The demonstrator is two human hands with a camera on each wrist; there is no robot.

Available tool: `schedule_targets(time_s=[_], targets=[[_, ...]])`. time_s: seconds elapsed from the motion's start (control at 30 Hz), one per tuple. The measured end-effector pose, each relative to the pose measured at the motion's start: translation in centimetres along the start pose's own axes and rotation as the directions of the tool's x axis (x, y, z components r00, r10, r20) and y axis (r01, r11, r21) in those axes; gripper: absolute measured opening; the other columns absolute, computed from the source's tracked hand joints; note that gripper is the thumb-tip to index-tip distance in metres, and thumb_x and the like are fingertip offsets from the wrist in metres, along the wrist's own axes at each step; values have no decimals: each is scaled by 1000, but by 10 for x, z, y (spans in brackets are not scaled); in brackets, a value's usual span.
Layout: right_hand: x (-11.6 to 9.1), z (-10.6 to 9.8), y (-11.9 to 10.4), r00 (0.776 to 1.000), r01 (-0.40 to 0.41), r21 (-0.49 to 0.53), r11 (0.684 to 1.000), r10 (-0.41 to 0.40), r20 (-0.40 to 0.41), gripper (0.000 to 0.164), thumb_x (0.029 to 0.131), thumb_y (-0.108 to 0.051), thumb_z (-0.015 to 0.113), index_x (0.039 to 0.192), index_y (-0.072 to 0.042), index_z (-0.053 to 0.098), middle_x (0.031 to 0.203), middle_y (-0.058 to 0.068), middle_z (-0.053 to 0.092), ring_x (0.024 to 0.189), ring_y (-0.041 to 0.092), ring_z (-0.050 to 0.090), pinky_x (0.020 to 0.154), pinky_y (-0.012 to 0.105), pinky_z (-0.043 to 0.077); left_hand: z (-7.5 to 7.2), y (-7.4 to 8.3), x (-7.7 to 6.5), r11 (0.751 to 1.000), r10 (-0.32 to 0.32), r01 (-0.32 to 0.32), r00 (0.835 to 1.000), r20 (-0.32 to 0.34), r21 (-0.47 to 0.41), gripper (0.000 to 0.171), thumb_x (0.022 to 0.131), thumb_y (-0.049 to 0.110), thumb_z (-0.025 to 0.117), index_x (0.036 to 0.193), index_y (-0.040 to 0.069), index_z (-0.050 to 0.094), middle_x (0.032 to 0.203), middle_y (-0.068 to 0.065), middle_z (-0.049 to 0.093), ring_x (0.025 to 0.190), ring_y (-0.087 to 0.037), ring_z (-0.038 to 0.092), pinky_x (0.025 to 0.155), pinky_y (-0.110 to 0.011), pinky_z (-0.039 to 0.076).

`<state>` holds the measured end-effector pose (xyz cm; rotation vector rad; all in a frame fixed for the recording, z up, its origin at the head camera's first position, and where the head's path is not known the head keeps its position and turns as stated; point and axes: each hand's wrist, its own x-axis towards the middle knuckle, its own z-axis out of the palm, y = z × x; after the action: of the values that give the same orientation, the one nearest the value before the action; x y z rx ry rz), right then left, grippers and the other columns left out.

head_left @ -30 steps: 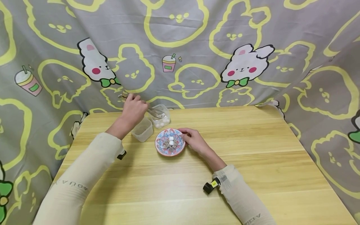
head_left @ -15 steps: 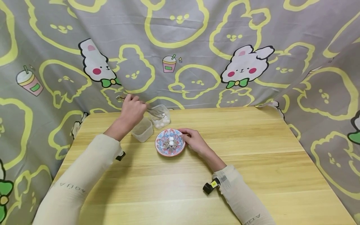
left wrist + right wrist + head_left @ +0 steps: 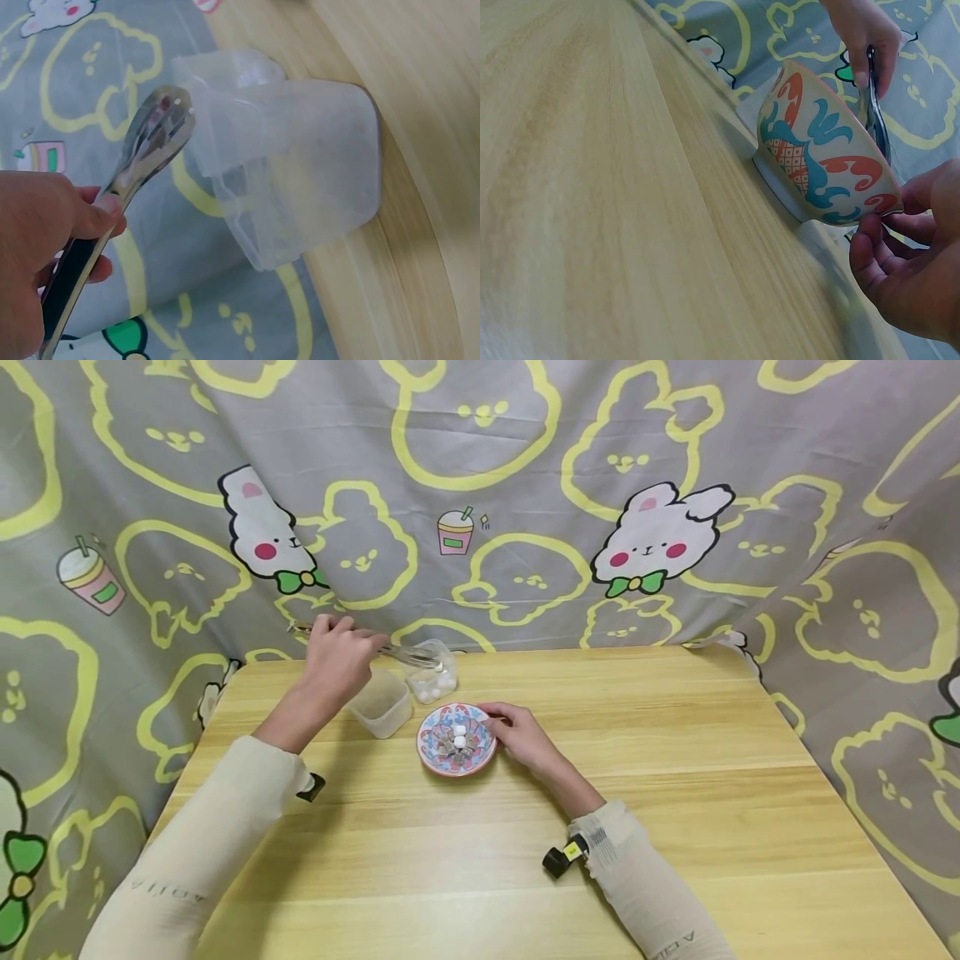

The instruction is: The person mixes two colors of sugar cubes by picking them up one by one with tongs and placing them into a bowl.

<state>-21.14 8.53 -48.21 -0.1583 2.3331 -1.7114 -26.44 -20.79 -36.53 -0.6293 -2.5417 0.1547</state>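
Metal tongs with a dark handle are held in my left hand. In the head view their tips lie over the back clear plastic container, where several white round pieces sit. A pale bit shows right at the tips. Thumb and fingers of my right hand pinch the rim of a patterned bowl from its right side. Inside that bowl are two white pieces above several grey-brown chunks. The bowl stands on the table.
A second clear plastic container stands just left of the bowl, in front of the first one. The wooden table ends at a grey patterned curtain behind and at both sides.
My left hand has shifted a little left and down, and the tongs lie flatter, with their tips slightly higher over the container. My right hand and the bowl stay in place.
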Motion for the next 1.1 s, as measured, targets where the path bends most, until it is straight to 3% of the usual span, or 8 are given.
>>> schedule_targets(time_s=[0.23,0.43,0.6,0.83,1.1], targets=[[0,-1,-1,1000,8,-4,1000,-8,6,36,106,-19,56,141,-12,64,140,9,66,124,22,62,108,41,49,-15,2,-11,999,18,-23,987,-158,-26,34,96,-5,57,105,15,82,97,-2,82,78,-29,58,81,-47,37],[0,0,-1,1000,4,9,1000,-4,15,36,107,-19,55,141,-12,64,141,10,66,123,21,62,105,38,51,-30,8,-25,994,25,-47,976,-219,-95,19,91,2,73,104,13,82,98,-4,82,81,-30,62,80,-48,37],[0,0,-1,1000,5,15,1000,-5,8,36,106,-17,55,141,-10,64,140,11,66,121,21,63,101,34,52,-39,16,-38,987,37,-76,965,-259,-141,20,86,3,79,104,11,82,97,-6,82,80,-30,63,78,-49,38],[0,0,-1,1000,-6,11,1000,6,-6,36,106,-16,56,140,-10,64,138,10,67,117,20,63,98,30,52,-45,36,-53,978,67,-113,966,-251,-177,20,85,5,82,103,13,81,98,-3,82,77,-25,64,78,-47,41],[-1,0,-2,1000,6,6,1000,-6,-4,35,106,-18,57,139,-12,65,137,10,68,117,19,64,96,28,52,-36,57,-65,974,113,-141,981,-159,-178,22,87,6,80,106,16,81,100,1,82,82,-23,65,79,-43,40]])
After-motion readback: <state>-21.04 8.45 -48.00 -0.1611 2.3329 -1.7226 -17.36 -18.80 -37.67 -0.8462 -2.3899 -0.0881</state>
